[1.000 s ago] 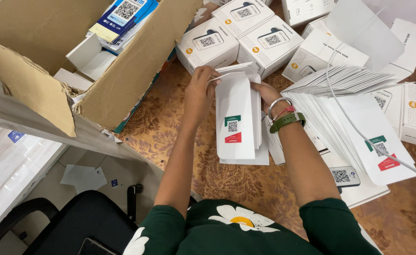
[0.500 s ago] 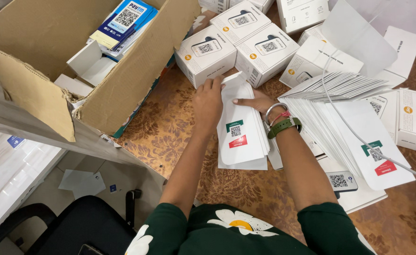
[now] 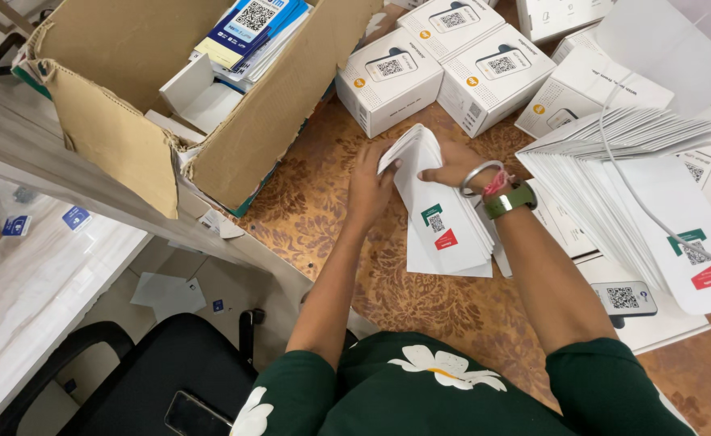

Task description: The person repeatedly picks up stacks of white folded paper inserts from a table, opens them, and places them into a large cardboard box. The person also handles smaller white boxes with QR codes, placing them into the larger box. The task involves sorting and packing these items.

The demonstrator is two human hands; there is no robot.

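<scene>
A stack of white envelopes [image 3: 446, 228], each with a small green and red label, lies on the brown patterned table [image 3: 307, 210]. My left hand [image 3: 369, 187] grips the stack's upper left edge. My right hand [image 3: 452, 165] presses on its top end, with a metal bangle and a green watch at the wrist. Both hands are on the same stack.
An open cardboard box [image 3: 161, 97] with leaflets and white cartons stands at the left. Several white boxes [image 3: 444, 69] stand behind the stack. A fanned pile of envelopes [image 3: 638, 202] and a white cable [image 3: 638, 202] lie at the right. A black chair [image 3: 153, 371] sits below the table edge.
The envelope stack was held upright a second ago; both hands have tipped it down flat onto the table and shifted it slightly right.
</scene>
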